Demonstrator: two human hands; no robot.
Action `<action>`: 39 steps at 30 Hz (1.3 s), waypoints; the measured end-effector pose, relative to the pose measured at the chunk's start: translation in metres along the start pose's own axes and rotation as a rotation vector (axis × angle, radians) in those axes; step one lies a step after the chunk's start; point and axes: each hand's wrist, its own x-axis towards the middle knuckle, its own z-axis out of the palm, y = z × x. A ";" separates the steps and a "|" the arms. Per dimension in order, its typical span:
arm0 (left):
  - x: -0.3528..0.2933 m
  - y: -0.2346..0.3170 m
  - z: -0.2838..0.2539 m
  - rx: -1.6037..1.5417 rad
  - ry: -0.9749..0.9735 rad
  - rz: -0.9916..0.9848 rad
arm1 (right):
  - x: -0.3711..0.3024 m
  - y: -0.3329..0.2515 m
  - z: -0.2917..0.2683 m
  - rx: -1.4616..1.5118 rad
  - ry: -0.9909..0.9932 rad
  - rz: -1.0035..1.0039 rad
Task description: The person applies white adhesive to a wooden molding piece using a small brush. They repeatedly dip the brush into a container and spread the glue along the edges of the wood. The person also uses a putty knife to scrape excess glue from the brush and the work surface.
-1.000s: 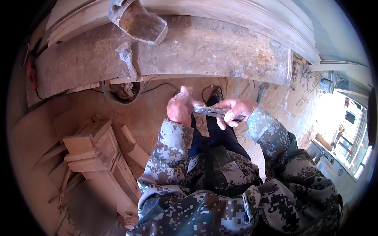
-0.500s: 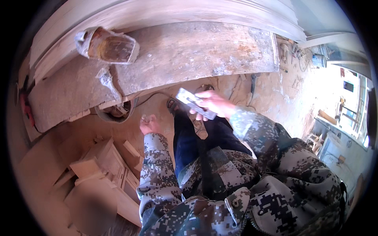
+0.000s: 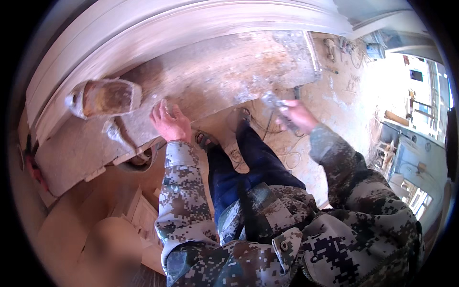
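Observation:
My left hand (image 3: 171, 123) is at the front edge of a worn, stained plank (image 3: 210, 71), palm down with its fingers partly spread. Whether the fingertips touch the wood I cannot tell. To its left lies a cut-open plastic jug (image 3: 111, 98) with brownish residue inside. A crusted brush (image 3: 118, 134) lies beside the jug at the plank's front edge. My right hand (image 3: 299, 117) grips a flat grey scraper (image 3: 272, 101), smeared by motion, off the front edge near the plank's right end. The scraper's pale end points toward the plank.
Long white moulded boards (image 3: 191, 19) run behind the plank. A round bucket (image 3: 136, 162) stands below its front edge. Cables (image 3: 267, 126) lie on the floor near my feet. Wooden panels (image 3: 143, 215) are at lower left, and a red-handled tool (image 3: 38, 174) is at far left.
My left hand has moved up to the plank and its fingers have opened from a fist. My right hand has moved right with the scraper. The view has shifted, too.

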 end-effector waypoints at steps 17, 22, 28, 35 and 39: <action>0.020 0.021 0.036 0.277 -0.068 0.152 | 0.010 -0.013 -0.123 -0.549 0.109 -0.251; 0.027 0.031 0.041 0.278 -0.071 0.177 | 0.062 -0.041 -0.027 -0.623 0.091 -0.499; 0.024 0.025 0.036 0.279 -0.055 0.166 | 0.038 -0.018 -0.115 -1.021 0.009 -0.245; 0.024 0.031 0.032 0.271 -0.106 0.155 | 0.021 -0.064 -0.111 -0.792 0.067 -0.355; 0.029 0.030 0.031 0.285 -0.081 0.167 | 0.082 -0.168 -0.028 -0.874 -0.089 -0.236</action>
